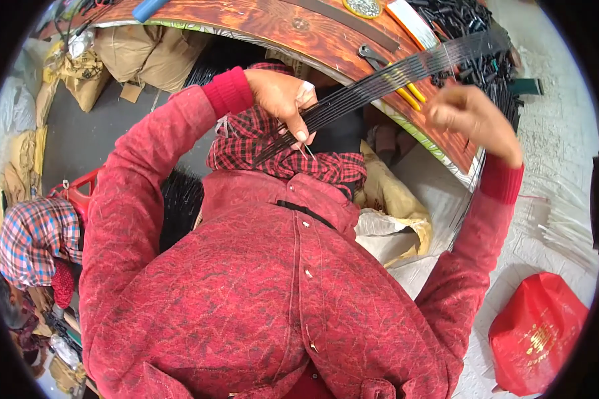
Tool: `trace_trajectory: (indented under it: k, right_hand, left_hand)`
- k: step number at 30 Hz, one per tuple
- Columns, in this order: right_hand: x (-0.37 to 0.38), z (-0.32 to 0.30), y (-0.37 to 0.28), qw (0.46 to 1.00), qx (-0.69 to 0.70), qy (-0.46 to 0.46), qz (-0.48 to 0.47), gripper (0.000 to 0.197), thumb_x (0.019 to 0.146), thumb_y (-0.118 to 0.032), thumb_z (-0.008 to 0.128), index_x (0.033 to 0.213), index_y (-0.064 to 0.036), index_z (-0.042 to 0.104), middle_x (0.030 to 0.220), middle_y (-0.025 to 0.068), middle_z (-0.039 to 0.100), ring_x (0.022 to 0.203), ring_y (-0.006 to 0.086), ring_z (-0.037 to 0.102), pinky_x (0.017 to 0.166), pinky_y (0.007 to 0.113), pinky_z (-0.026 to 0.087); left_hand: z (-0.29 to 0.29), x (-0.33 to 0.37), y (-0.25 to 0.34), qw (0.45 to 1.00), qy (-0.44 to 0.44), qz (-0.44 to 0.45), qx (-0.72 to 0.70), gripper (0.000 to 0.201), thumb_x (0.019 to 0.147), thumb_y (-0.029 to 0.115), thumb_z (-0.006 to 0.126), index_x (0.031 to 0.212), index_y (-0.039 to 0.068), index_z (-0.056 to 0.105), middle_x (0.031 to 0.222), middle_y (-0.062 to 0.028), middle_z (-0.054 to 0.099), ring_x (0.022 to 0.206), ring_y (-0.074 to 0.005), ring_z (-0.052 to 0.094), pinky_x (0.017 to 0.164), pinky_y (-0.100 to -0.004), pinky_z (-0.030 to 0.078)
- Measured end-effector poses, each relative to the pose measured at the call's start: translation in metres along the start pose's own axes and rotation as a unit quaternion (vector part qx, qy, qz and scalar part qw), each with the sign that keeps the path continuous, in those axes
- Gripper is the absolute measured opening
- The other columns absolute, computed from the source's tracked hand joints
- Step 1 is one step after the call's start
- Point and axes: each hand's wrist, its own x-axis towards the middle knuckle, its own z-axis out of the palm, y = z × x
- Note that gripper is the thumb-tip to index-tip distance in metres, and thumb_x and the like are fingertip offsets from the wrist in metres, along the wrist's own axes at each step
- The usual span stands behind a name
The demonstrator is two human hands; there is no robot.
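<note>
Over the edge of the brown wooden worktop (246,13), one bundle of thin black flexible strips (366,91) slants, pinched by the fingers of the left hand (279,96). The blurred right hand (479,123) has curled fingers near it; I can't tell whether they hold anything. One round shallow dish (362,16) contains small silvery pieces (363,5); nearby lies one yellow-handled metal tool (373,56). One red plastic bag (536,332) hides its contents.

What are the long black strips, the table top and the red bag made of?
Black strips: perhaps plastic or coated wire; they look thin, smooth and slightly glossy. Table top: looks like varnished wood, with wavy grain and a knot, though a printed wood-look sheet is possible. Red bag: likely plastic or coated fabric, since it's smooth, shiny and creased.
</note>
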Motion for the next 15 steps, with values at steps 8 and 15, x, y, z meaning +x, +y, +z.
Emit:
trace_trajectory:
  k: [8,15]
  right_hand:
    - [0.035,0.099,-0.035,0.906,-0.312,0.12,-0.259,0.05,0.078,-0.039,0.078,0.109,-0.0024,0.065,0.104,0.0166,0.068,0.095,0.0352,0.065,0.083,0.044,0.051]
    - [0.059,0.132,-0.016,0.964,-0.18,-0.165,-0.109,0.043,0.092,-0.043,0.066,0.099,-0.0006,0.066,0.073,0.0135,0.067,0.072,0.0308,0.068,0.067,0.042,0.052]
  left_hand:
    - [0.002,0.017,0.001,0.96,-0.256,-0.108,-0.027,0.032,0.085,0.021,0.078,0.106,-0.003,0.071,0.089,-0.0097,0.075,0.075,-0.0149,0.071,0.065,-0.0268,0.054]
    - [0.006,0.02,0.003,0.931,-0.324,-0.169,-0.002,0.027,0.087,0.018,0.077,0.108,0.001,0.071,0.091,-0.0088,0.075,0.08,-0.0147,0.071,0.069,-0.0275,0.055]
